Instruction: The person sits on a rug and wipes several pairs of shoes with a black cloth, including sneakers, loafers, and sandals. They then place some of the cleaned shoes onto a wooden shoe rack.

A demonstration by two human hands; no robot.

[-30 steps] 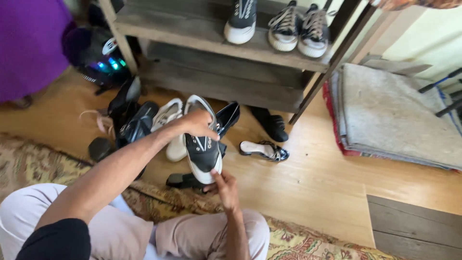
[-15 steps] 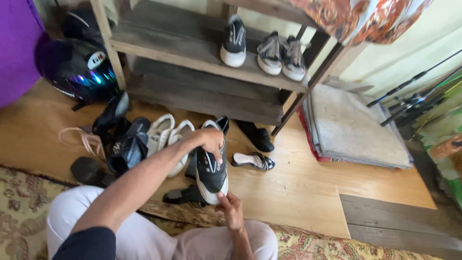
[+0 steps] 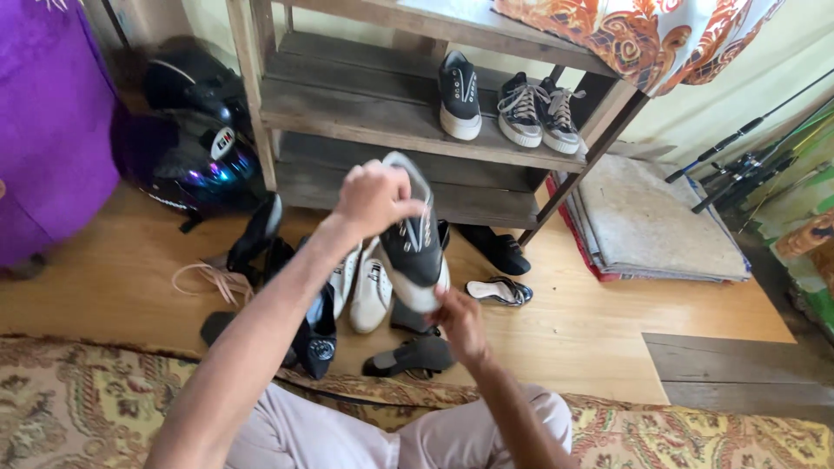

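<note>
- Left hand [image 3: 375, 198] is raised at the end of an outstretched bare forearm, fingers curled tight around the heel end of the sneaker [image 3: 413, 239].
- Right hand [image 3: 460, 320] sits below the sneaker's toe, fingertips pinching it, wrist bent upward.

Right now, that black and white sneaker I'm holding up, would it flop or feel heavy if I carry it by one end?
The sneaker probably stays stiff: it keeps its shape held between the left hand at the heel and the right hand at the toe. It looks fairly light, held by fingertips. The loose lace ends may dangle and snag.
</note>
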